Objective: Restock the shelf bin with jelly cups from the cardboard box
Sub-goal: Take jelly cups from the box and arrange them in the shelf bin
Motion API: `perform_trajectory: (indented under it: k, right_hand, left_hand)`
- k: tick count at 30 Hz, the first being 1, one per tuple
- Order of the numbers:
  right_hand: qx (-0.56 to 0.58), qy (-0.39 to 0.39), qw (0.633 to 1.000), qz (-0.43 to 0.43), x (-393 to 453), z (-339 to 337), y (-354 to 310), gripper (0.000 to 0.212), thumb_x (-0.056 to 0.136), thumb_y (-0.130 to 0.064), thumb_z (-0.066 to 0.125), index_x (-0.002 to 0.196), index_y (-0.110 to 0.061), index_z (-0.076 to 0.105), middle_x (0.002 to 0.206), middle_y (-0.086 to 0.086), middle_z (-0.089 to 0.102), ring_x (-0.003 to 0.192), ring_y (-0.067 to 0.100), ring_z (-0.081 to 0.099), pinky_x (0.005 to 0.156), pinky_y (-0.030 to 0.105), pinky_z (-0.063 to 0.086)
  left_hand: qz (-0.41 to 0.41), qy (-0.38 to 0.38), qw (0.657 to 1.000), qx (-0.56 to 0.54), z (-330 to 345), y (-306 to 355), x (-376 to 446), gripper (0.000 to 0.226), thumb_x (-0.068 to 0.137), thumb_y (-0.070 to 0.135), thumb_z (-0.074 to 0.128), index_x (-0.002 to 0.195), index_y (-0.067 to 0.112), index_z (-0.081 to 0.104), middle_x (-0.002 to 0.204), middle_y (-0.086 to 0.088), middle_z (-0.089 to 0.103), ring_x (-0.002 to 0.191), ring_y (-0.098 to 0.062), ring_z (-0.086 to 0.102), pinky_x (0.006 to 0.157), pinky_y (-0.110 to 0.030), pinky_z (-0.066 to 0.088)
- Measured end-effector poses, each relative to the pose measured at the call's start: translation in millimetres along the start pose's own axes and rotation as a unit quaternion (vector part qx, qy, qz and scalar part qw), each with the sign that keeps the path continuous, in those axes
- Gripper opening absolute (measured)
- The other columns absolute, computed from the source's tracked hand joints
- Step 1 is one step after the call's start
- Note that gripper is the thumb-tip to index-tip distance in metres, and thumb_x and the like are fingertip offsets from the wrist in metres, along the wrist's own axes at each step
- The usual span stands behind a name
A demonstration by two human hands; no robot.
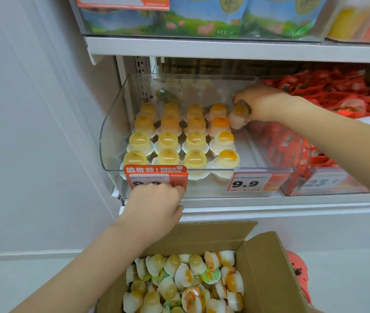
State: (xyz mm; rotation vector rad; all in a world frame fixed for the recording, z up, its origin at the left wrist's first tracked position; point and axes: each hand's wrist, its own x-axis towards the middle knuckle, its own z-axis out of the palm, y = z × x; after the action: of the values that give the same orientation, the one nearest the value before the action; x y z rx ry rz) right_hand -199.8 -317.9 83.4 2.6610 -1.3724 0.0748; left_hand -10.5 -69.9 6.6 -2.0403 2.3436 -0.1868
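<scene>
A clear plastic shelf bin [111,123] holds several jelly cups [168,141] set upside down in neat rows. My right hand [263,105] reaches into the bin's back right corner and grips one jelly cup [238,118] at the end of the rear row. My left hand [157,204] rests on the bin's front edge by the orange price tag [157,175], fingers curled against it. Below, the open cardboard box [258,256] holds a loose heap of several jelly cups [186,281].
A second price tag [250,184] reads 9.9. To the right, a bin of red packets [328,123]. The shelf above [224,47] carries blue-green packages. A white wall [32,132] stands left. A pink shoe [299,272] shows beside the box.
</scene>
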Motion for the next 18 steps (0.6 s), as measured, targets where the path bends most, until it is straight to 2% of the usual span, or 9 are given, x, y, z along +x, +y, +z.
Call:
perform_trajectory:
  k: [1, 3, 5, 6, 8, 10, 12, 15, 18]
  right_hand:
    - [0.006, 0.027, 1.000, -0.008, -20, -6, -4, 0.031, 0.080, -0.019, 0.063, 0.110, -0.015, 0.058, 0.111, 0.017, 0.059, 0.099, 0.035, 0.057, 0.078, 0.041, 0.051]
    - [0.040, 0.121, 0.992, -0.020, -68, -11, -16, 0.039, 0.083, -0.014, 0.057, 0.122, -0.016, 0.051, 0.112, 0.014, 0.059, 0.102, 0.035, 0.054, 0.075, 0.042, 0.050]
    - [0.081, 0.210, 0.973, -0.039, -124, -6, -34, 0.042, 0.084, -0.009, 0.054, 0.124, -0.017, 0.049, 0.106, 0.009, 0.060, 0.098, 0.034, 0.053, 0.072, 0.042, 0.049]
    - [0.076, 0.238, 0.966, -0.062, -149, 1, -44, 0.040, 0.082, -0.007, 0.053, 0.121, -0.014, 0.051, 0.101, 0.010, 0.061, 0.093, 0.035, 0.054, 0.070, 0.043, 0.049]
    - [0.001, 0.232, 0.964, -0.128, -194, 27, -65, 0.038, 0.076, -0.006, 0.055, 0.114, -0.011, 0.056, 0.092, 0.010, 0.061, 0.082, 0.035, 0.056, 0.066, 0.040, 0.047]
    - [-0.062, 0.156, 0.967, -0.193, -230, 68, -83, 0.039, 0.069, -0.007, 0.065, 0.107, -0.015, 0.060, 0.092, 0.004, 0.062, 0.080, 0.028, 0.059, 0.066, 0.036, 0.045]
    - [-0.039, 0.002, 0.979, -0.202, -261, 110, -104, 0.044, 0.068, -0.009, 0.070, 0.110, -0.019, 0.059, 0.098, 0.001, 0.063, 0.088, 0.024, 0.060, 0.072, 0.035, 0.047]
    - [0.034, -0.231, 0.964, -0.127, -280, 171, -122, 0.046, 0.087, -0.004, 0.052, 0.130, -0.017, 0.045, 0.123, 0.005, 0.054, 0.117, 0.026, 0.049, 0.087, 0.037, 0.042]
    - [0.072, -0.364, 0.927, -0.058, -282, 220, -133, 0.038, 0.089, -0.002, 0.045, 0.126, -0.013, 0.048, 0.120, 0.009, 0.053, 0.113, 0.027, 0.051, 0.074, 0.035, 0.046]
  left_hand:
    - [0.000, 0.026, 1.000, -0.007, -3, 2, 0, 0.019, 0.079, 0.037, 0.068, 0.082, 0.020, 0.062, 0.069, 0.002, 0.065, 0.061, -0.020, 0.065, 0.048, -0.024, 0.034]
    - [0.001, 0.028, 1.000, -0.003, 2, 9, -8, 0.021, 0.092, 0.038, 0.049, 0.098, 0.020, 0.058, 0.089, 0.001, 0.066, 0.082, -0.024, 0.065, 0.056, -0.027, 0.035]
    - [0.006, -0.016, 1.000, -0.009, 12, 20, -13, 0.026, 0.097, 0.038, 0.039, 0.107, 0.020, 0.056, 0.102, -0.001, 0.064, 0.095, -0.026, 0.062, 0.062, -0.028, 0.036]
    - [0.015, -0.034, 0.999, -0.005, 16, 25, -17, 0.027, 0.097, 0.038, 0.039, 0.108, 0.019, 0.055, 0.104, -0.001, 0.063, 0.097, -0.027, 0.062, 0.063, -0.029, 0.036]
    - [0.025, -0.064, 0.997, -0.026, 32, 35, -30, 0.025, 0.097, 0.037, 0.040, 0.103, 0.018, 0.055, 0.103, -0.003, 0.063, 0.097, -0.028, 0.061, 0.065, -0.030, 0.037]
    - [0.026, -0.132, 0.990, -0.048, 58, 45, -44, 0.021, 0.096, 0.034, 0.041, 0.094, 0.017, 0.054, 0.098, -0.003, 0.063, 0.092, -0.027, 0.062, 0.063, -0.030, 0.039]
    - [0.037, -0.192, 0.979, -0.051, 92, 55, -55, 0.018, 0.094, 0.028, 0.042, 0.095, 0.016, 0.055, 0.099, -0.004, 0.064, 0.091, -0.026, 0.061, 0.062, -0.030, 0.039]
    - [0.032, -0.284, 0.956, -0.064, 150, 64, -69, 0.024, 0.093, 0.021, 0.047, 0.114, 0.014, 0.056, 0.110, -0.005, 0.062, 0.098, -0.026, 0.061, 0.066, -0.032, 0.044]
    - [0.018, -0.337, 0.936, -0.100, 202, 76, -78, 0.034, 0.089, 0.010, 0.050, 0.122, 0.015, 0.054, 0.117, -0.007, 0.059, 0.102, -0.026, 0.059, 0.070, -0.034, 0.046]
